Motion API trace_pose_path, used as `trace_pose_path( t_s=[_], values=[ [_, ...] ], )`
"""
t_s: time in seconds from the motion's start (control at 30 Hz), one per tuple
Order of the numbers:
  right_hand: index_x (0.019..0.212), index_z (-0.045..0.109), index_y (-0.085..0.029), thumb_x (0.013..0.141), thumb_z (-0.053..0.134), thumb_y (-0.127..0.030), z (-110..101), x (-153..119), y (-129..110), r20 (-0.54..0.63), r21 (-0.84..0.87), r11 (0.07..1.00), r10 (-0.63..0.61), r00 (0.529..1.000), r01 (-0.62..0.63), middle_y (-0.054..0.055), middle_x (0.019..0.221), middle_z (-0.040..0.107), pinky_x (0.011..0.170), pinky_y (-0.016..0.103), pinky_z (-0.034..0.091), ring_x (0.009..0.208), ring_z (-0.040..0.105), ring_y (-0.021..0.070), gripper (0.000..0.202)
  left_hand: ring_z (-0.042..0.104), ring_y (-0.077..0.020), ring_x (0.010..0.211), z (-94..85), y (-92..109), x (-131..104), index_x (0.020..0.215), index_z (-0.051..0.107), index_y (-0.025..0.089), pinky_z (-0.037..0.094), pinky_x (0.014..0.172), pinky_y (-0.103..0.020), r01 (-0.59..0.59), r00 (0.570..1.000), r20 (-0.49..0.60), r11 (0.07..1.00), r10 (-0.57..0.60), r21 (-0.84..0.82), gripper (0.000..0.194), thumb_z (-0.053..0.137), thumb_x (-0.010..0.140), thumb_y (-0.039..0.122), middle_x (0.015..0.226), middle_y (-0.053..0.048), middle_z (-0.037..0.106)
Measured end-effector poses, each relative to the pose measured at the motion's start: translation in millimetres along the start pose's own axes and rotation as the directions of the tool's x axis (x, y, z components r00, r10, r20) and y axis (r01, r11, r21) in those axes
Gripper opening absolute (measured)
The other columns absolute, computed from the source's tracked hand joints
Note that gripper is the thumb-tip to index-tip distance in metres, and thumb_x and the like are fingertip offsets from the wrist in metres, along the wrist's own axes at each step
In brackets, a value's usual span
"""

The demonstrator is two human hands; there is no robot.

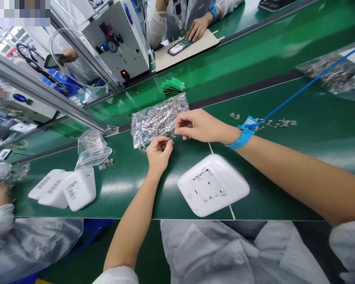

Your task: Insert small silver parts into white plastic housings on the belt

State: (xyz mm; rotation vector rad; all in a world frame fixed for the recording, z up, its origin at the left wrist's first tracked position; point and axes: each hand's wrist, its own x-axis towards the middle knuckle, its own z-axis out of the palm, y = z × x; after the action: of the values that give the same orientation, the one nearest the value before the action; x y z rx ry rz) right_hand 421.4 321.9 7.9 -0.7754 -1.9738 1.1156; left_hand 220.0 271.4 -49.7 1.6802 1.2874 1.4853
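The left hand (159, 154) and right hand (197, 126) are held close together, fingers (167, 148) curled, beside a clear bag (136, 136) of metal parts (162, 118), with a white housing (214, 185) laid nearby on the green bench (272, 201).

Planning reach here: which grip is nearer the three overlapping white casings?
Left: the left grip is to the right of the overlapping casings, the right grip farther that way.

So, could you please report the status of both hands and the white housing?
Left hand, right hand: fingers pinched close together, contents unclear. White housing untouched. Parts bag just beyond.
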Motion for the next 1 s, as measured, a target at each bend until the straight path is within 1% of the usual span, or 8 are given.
trace_pose_path(
  t_s=[0.1, 0.2, 0.4, 0.57, 0.7, 0.8, 0.9, 1.0],
  values=[
    [0.082, 0.061, -0.017, 0.084, 0.067, -0.025, 4, 0, 1, -0.027, 0.060, 0.998, -0.010, 1.000, 0.012, 0.001, 0.074, 0.066, 0.063, 0.028, 0.046, 0.066, 0.063, 0.0151, 0.010, 0.058, -0.0089, 0.063, -1.8, 4, -3, 0.083, 0.068, 0.019, 0.047, 0.063, -0.023, -0.251, 0.963, -0.033, 0.933, 0.268, 0.257, 0.004, 0.069, 0.087, 0.020, 0.072, 0.003, 0.065],
    [0.087, 0.062, -0.016, 0.083, 0.065, -0.018, 7, 1, 1, -0.094, 0.018, 0.996, -0.081, 0.992, 0.083, 0.003, 0.082, 0.067, 0.065, 0.028, 0.046, 0.073, 0.061, 0.0156, 0.005, 0.056, -0.0089, 0.061, -1.7, 7, -5, 0.082, 0.066, 0.019, 0.047, 0.063, -0.023, -0.368, 0.911, -0.017, 0.834, 0.411, 0.410, 0.006, 0.067, 0.087, 0.016, 0.070, 0.004, 0.063],
    [0.100, 0.066, -0.016, 0.089, 0.052, -0.009, 9, -2, 5, -0.017, -0.413, 0.861, -0.332, 0.943, 0.296, 0.011, 0.106, 0.065, 0.078, 0.035, 0.046, 0.092, 0.058, 0.0220, 0.019, 0.055, -0.0100, 0.059, 0.4, 6, -6, 0.107, 0.069, 0.018, 0.049, 0.064, -0.024, -0.381, 0.897, 0.007, 0.765, 0.442, 0.519, 0.021, 0.057, 0.089, 0.015, 0.072, 0.003, 0.063],
    [0.090, 0.064, -0.015, 0.094, 0.049, -0.012, 11, -3, 10, -0.011, -0.520, 0.822, -0.280, 0.960, 0.234, 0.013, 0.109, 0.062, 0.076, 0.035, 0.045, 0.090, 0.057, 0.0222, 0.017, 0.057, -0.0111, 0.061, -1.0, 7, -4, 0.100, 0.070, 0.019, 0.048, 0.065, -0.026, -0.354, 0.904, -0.010, 0.761, 0.427, 0.544, 0.017, 0.057, 0.090, 0.017, 0.071, 0.002, 0.063],
    [0.100, 0.062, -0.015, 0.096, 0.059, -0.022, 11, -2, -1, -0.011, -0.265, 0.964, 0.005, 1.000, -0.007, 0.006, 0.086, 0.067, 0.070, 0.030, 0.047, 0.076, 0.063, 0.0182, 0.009, 0.058, -0.0120, 0.062, -0.1, 8, -4, 0.100, 0.069, 0.019, 0.048, 0.065, -0.026, -0.412, 0.871, 0.016, 0.712, 0.491, 0.569, 0.013, 0.058, 0.093, 0.019, 0.070, 0.002, 0.064],
    [0.102, 0.060, -0.016, 0.102, 0.058, -0.030, 13, -3, -11, 0.060, 0.010, 0.970, 0.241, 0.969, -0.242, 0.002, 0.076, 0.069, 0.057, 0.025, 0.048, 0.060, 0.063, 0.0130, 0.015, 0.056, -0.0123, 0.061, 0.7, 7, -6, 0.099, 0.069, 0.019, 0.047, 0.065, -0.027, -0.441, 0.850, 0.048, 0.659, 0.524, 0.609, 0.012, 0.058, 0.094, 0.020, 0.069, 0.002, 0.063],
    [0.093, 0.059, -0.015, 0.102, 0.061, -0.027, 18, -4, -12, 0.159, 0.152, 0.936, 0.295, 0.942, -0.318, 0.002, 0.070, 0.069, 0.050, 0.021, 0.048, 0.055, 0.062, 0.0103, 0.015, 0.056, -0.0122, 0.060, 0.5, 5, -7, 0.099, 0.068, 0.019, 0.046, 0.066, -0.028, -0.445, 0.842, 0.065, 0.622, 0.535, 0.645, 0.012, 0.057, 0.095, 0.020, 0.070, 0.001, 0.064],
    [0.084, 0.056, -0.015, 0.098, 0.063, -0.016, 23, -3, -6, 0.155, 0.279, 0.912, 0.266, 0.951, -0.301, 0.001, 0.067, 0.067, 0.049, 0.018, 0.048, 0.056, 0.063, 0.0093, 0.016, 0.055, -0.0122, 0.059, 0.2, 4, -8, 0.104, 0.067, 0.019, 0.047, 0.067, -0.028, -0.443, 0.840, 0.049, 0.630, 0.541, 0.638, 0.013, 0.058, 0.095, 0.021, 0.070, 0.002, 0.064]
  ],
)
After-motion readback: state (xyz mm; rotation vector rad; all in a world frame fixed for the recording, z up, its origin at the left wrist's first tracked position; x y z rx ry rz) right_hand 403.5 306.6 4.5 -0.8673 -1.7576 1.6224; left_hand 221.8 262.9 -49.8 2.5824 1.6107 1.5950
